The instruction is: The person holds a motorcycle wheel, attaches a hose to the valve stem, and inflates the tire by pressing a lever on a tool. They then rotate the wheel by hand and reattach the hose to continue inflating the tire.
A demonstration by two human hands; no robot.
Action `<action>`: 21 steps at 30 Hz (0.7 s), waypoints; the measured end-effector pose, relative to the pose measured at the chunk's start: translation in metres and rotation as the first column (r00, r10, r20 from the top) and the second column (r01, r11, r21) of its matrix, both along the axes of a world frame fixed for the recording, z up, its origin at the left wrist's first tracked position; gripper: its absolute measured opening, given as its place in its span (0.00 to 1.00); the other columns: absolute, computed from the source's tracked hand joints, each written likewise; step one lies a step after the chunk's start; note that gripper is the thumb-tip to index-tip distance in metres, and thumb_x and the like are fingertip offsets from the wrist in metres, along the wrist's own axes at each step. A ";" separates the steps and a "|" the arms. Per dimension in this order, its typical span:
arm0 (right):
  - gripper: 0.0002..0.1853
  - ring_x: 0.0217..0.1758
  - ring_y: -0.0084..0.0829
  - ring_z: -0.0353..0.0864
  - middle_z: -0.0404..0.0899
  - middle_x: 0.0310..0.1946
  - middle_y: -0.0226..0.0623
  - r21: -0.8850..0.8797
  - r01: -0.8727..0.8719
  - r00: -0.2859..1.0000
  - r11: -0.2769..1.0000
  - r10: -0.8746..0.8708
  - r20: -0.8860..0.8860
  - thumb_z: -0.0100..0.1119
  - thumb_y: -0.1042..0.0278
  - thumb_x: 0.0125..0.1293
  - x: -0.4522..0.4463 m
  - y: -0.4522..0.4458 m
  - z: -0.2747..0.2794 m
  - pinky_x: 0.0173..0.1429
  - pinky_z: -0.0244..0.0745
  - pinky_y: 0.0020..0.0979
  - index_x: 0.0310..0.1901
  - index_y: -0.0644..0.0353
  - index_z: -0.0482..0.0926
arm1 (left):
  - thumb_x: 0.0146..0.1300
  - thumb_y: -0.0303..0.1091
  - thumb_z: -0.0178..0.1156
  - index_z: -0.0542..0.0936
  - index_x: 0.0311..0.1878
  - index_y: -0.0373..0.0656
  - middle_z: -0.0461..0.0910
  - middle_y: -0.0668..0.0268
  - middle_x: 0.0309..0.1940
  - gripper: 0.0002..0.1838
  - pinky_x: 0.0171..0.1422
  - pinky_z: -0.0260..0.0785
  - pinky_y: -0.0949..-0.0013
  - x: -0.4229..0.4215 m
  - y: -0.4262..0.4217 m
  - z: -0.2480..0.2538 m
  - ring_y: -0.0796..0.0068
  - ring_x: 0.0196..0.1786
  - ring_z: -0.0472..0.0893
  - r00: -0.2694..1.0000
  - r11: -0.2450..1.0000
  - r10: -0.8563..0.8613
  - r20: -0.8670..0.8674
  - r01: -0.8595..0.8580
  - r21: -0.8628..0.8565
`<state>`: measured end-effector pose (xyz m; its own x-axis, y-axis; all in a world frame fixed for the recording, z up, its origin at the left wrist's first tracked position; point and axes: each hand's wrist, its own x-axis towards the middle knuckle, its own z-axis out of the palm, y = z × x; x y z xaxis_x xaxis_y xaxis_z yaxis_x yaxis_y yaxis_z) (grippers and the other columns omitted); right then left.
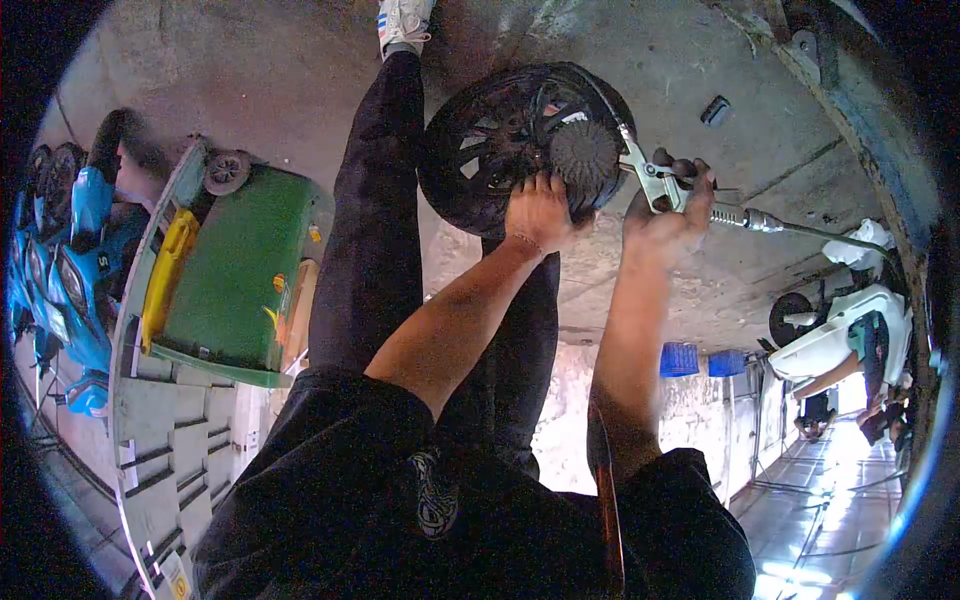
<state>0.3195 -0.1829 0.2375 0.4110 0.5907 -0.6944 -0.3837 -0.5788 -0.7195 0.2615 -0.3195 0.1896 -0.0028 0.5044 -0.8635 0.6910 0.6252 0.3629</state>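
A black scooter wheel [462, 172] with a tyre and spoked rim stands on the concrete floor by my legs. A dark round hub cover [585, 158] shows at its right. My left hand [538, 214] grips the near edge of the wheel, its fingers laid over the tyre. To the right, my right hand [668, 215] is wrapped around a metal tyre inflator gun [652, 180] with a lever. A thin hose [606, 98] runs from the gun to the far side of the wheel; its end is not clear. An air line [825, 234] leads off right.
A green bin [240, 262] with a yellow edge stands left, beside blue scooters [88, 275]. A small dark object [715, 111] lies on the floor. Blue baskets [679, 359] and a white scooter [845, 335] are at right. My white shoe [404, 24] rests at the top.
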 end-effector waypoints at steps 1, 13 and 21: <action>0.13 0.41 0.39 0.79 0.76 0.31 0.35 0.000 0.002 1.000 1.000 -0.002 -0.003 0.60 0.60 0.61 -0.001 0.001 0.001 0.51 0.75 0.39 0.40 0.60 0.75 | 0.50 0.64 0.58 0.73 0.49 0.30 0.73 0.44 0.51 0.41 0.57 0.67 0.53 0.002 -0.004 -0.004 0.49 0.55 0.73 0.999 0.999 0.049 0.005 -0.049 -0.002; 0.12 0.35 0.31 0.77 0.76 0.30 0.32 0.076 -0.088 0.994 0.993 0.082 0.073 0.56 0.57 0.64 0.000 0.007 0.008 0.54 0.74 0.44 0.39 0.57 0.74 | 0.55 0.50 0.64 0.79 0.49 0.45 0.81 0.55 0.44 0.23 0.56 0.68 0.63 -0.027 -0.027 -0.175 0.57 0.51 0.79 0.576 0.608 0.713 0.400 -0.792 0.056; 0.10 0.36 0.35 0.77 0.75 0.29 0.34 0.044 -0.023 1.000 0.999 0.022 0.021 0.56 0.64 0.62 0.012 0.013 0.012 0.58 0.72 0.47 0.39 0.62 0.75 | 0.57 0.43 0.63 0.82 0.38 0.38 0.84 0.56 0.32 0.16 0.45 0.71 0.65 -0.015 0.005 -0.160 0.61 0.37 0.83 0.535 0.508 0.802 0.264 -0.845 0.168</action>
